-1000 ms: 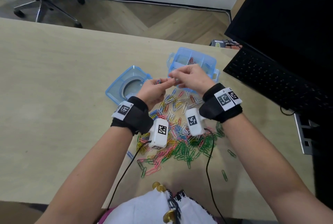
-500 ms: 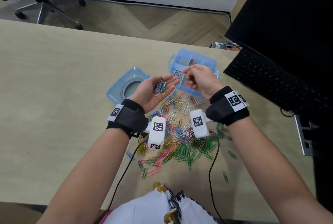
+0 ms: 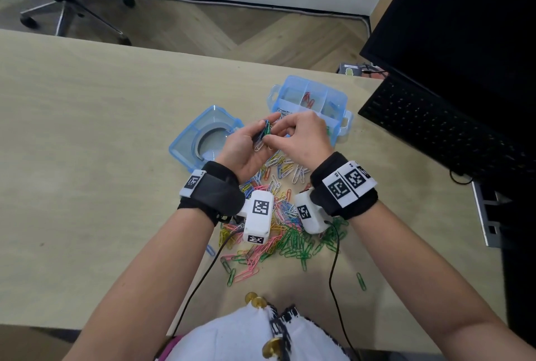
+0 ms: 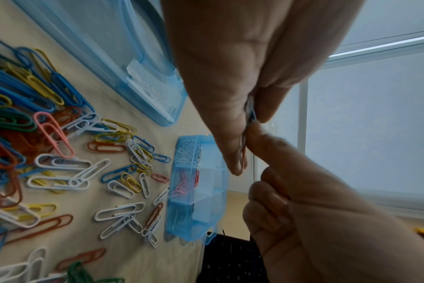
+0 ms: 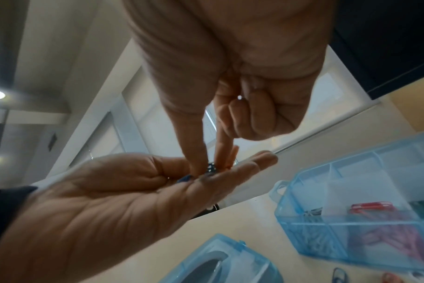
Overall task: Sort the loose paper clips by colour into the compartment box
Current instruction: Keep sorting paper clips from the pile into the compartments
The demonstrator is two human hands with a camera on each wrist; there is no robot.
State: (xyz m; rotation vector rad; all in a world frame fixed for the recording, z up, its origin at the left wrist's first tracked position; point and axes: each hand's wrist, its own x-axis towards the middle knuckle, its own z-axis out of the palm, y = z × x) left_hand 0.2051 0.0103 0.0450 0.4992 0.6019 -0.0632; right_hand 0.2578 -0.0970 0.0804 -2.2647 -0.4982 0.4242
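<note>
Both hands [image 3: 278, 143] pinch thin looped wire clips [image 3: 265, 132] above translucent box [image 3: 338, 99]

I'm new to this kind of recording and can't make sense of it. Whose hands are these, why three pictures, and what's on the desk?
No machine here: a person sorts clips with bare hands. Black wristbands carry small white cameras. One picture comes from a camera on the head, looking down; the other two look along each wrist at the fingers.

On the pale wooden desk lie a heap of loose coloured paper clips, a translucent blue compartment box already holding some clips, and beside it its blue lid. A black keyboard sits to the right.

The left hand holds a small bunch of mixed clips. The right hand pinches at that bunch with thumb and forefinger, probably picking one out.
</note>
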